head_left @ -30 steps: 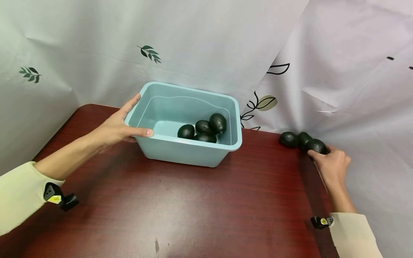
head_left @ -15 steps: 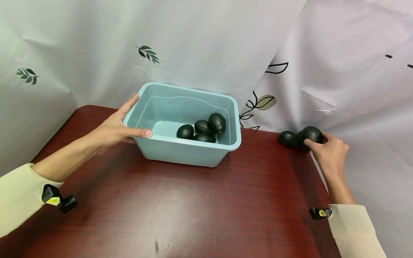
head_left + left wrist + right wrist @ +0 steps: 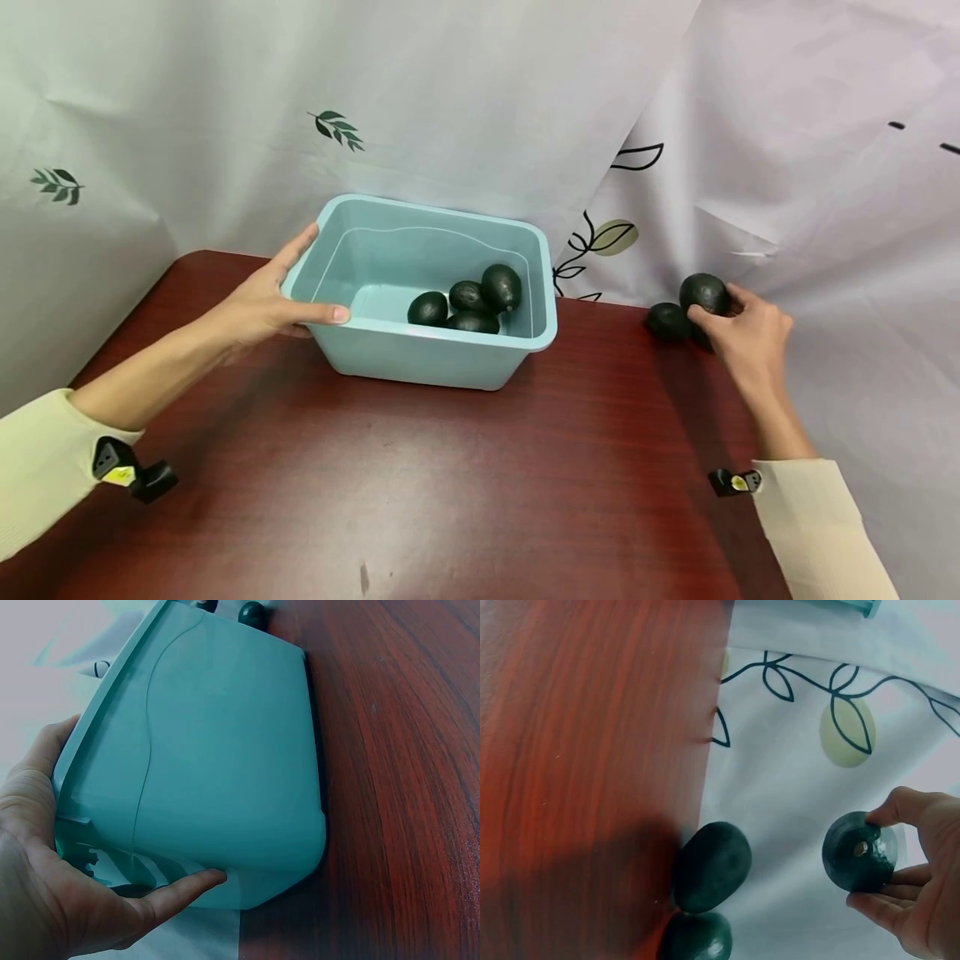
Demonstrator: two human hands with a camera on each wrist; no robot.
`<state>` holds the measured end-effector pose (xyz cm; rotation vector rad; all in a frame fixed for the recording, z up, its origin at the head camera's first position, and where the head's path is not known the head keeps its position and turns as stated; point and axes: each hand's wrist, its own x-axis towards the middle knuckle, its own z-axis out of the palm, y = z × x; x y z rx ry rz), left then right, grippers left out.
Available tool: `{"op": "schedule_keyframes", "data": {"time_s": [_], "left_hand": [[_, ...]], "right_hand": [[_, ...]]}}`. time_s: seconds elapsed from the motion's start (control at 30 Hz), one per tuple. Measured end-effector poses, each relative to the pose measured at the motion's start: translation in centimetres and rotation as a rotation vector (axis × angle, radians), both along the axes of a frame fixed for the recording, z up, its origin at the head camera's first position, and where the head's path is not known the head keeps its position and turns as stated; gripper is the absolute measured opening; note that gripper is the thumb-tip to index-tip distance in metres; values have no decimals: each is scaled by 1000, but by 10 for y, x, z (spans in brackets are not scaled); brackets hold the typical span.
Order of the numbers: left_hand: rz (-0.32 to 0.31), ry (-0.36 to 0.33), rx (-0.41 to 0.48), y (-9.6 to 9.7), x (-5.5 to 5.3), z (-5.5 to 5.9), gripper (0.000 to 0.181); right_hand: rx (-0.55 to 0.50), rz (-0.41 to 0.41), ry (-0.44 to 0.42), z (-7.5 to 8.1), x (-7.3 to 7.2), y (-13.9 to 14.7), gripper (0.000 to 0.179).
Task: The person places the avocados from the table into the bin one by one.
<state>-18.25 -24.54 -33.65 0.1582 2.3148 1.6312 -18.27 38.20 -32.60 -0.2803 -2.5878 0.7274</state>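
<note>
My left hand grips the left end of a light blue plastic tub, thumb over the front rim. In the left wrist view the fingers lie against the tub's outer wall. Several dark green avocados rest in the right half of the tub. Over at the right, my right hand pinches an avocado between thumb and fingertips, raised above the table. Two other avocados sit below it at the table's back right edge, one of them plainly visible and the second partly covered in the head view.
A dark red wooden table bears the tub. White cloth with printed leaves hangs behind it and along both sides, close to the tub and the loose avocados.
My right hand has lifted its avocado up and moved it left, above the two others. The left hand has stayed on the tub; the whole view has shifted slightly.
</note>
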Motion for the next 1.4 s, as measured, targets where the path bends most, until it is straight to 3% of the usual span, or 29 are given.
{"op": "schedule_keyframes", "data": {"time_s": [0.23,0.7,1.07,1.4], "left_hand": [[-5,-3,1,0,3,-2,127],[6,10,0,-1,0,0,128],[6,5,-17,0,2,1,128],[0,10,3,0,2,1,127]], "right_hand": [[48,44,40,9,-6,-12,72],[18,100,65,25,-15,-34,71],[31,148,79,29,-24,-48,69],[74,215,176,39,-33,-70,58]]}}
